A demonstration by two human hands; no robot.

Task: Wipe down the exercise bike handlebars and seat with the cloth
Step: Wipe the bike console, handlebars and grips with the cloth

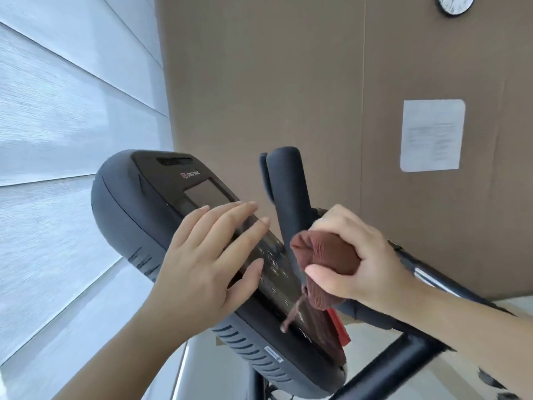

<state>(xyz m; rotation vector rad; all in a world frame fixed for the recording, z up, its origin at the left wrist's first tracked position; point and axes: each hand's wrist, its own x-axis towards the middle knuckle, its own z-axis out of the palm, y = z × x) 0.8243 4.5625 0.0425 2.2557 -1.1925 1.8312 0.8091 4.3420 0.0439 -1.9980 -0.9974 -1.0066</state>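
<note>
The console [138, 215] fills the middle. At its 3 o'clock rises the padded handlebar [288, 192]. The left hand [207, 264] lies flat on the console, fingers straight. The right hand [363, 255] grips the cloth [323, 255], bunched against the handlebar. It looks soft and light, best held as a wad.

Clock [455, 2], paper notice [432, 135] on brown wall [288, 82] — blinds [57, 111] left.
</note>
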